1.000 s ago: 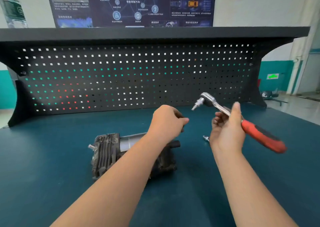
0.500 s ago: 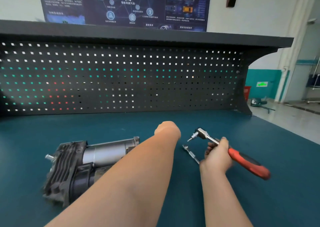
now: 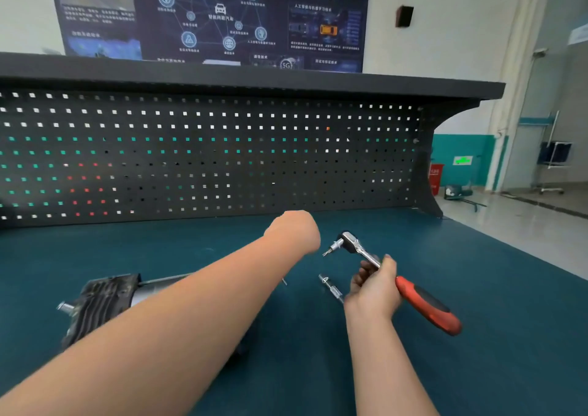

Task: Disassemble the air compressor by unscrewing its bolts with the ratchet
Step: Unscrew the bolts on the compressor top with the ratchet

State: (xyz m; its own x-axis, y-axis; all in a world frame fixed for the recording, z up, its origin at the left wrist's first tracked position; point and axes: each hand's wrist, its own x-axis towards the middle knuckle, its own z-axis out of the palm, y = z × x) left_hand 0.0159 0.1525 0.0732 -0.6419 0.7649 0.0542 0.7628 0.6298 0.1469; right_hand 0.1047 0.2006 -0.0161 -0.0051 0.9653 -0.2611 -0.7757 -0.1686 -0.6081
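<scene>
Right hand (image 3: 375,288) first: my fingers are curled round the bare steel shank of the red-handled chrome ratchet (image 3: 394,280), which I have brought down from chest height until it hangs just above the table, its bit-tipped head pointing left. My left hand (image 3: 294,231) has swung out past the ratchet head; its fingers are turned away from me, so I cannot tell whether they are curled or loose. The finned, dark grey metal air compressor (image 3: 98,304) now lies low at my left, half hidden under my left forearm, because my head has turned right. I judge no bolt is being turned yet; the tool must travel back left to the compressor. A short knurled steel extension bar (image 3: 331,288) lies on the table just beside my right hand.

The dark teal matted table (image 3: 477,288) runs back to a black perforated pegboard (image 3: 206,154) under a black shelf. Behind it hangs a dark blue diagram poster (image 3: 222,18); a pale floor opens at right.
</scene>
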